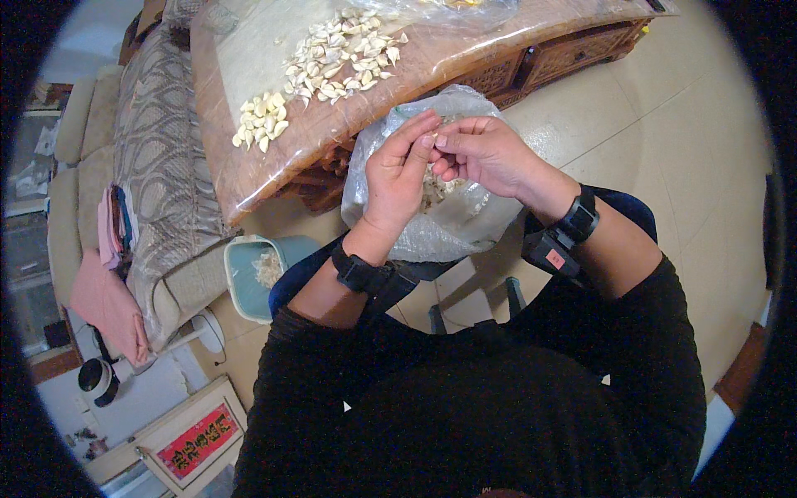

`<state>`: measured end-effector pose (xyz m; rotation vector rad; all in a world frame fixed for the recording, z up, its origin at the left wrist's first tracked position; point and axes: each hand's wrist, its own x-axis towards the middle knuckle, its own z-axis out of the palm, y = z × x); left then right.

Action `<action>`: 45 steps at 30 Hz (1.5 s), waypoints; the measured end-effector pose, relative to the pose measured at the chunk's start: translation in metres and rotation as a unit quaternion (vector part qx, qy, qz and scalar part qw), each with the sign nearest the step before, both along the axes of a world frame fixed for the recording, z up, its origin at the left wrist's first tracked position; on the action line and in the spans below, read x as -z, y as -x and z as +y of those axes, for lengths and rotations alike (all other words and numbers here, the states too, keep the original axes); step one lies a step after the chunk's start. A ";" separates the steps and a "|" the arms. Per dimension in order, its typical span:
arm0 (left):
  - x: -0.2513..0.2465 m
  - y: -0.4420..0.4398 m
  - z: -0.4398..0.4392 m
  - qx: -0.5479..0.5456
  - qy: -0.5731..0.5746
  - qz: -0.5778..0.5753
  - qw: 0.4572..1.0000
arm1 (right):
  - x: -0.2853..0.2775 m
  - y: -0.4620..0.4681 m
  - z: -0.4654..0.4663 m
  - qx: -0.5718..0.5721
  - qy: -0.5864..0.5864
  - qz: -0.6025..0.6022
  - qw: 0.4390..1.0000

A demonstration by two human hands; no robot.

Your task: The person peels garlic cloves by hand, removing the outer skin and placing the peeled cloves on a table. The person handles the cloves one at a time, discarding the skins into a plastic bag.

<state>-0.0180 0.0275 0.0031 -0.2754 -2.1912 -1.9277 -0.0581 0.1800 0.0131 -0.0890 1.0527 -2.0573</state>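
My left hand (pixel 398 171) and my right hand (pixel 489 152) meet fingertip to fingertip above a translucent plastic bag (pixel 411 239). Between their thumbs and fingers is a small pale garlic clove (pixel 434 135), mostly hidden by the fingertips. Inside the bag, partly covered by my hands, lie whitish garlic skins (pixel 439 190). On the plastic-covered wooden table (pixel 299 159) beyond, a small pile of smooth peeled garlic cloves (pixel 261 119) sits at the near left. A larger spread of garlic cloves (pixel 339 56), many still in papery skin, lies further back.
A light blue bin (pixel 252 280) with pale scraps inside stands on the floor left of my leg. Further left is a sofa with a patterned cover (pixel 152 131) and folded pink cloth (pixel 112 305). A clear plastic bag (pixel 448 12) rests on the table's far side.
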 end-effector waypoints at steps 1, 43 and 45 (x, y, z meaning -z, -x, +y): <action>0.000 0.000 0.000 0.000 0.009 0.004 1.000 | 0.000 0.000 0.000 0.000 0.002 -0.002 1.000; -0.005 0.006 -0.008 0.054 -0.119 -0.181 0.975 | 0.006 0.015 0.001 0.029 -0.156 0.154 0.975; -0.005 0.006 -0.006 0.057 -0.117 -0.174 0.976 | 0.007 0.015 0.000 0.029 -0.137 0.142 0.980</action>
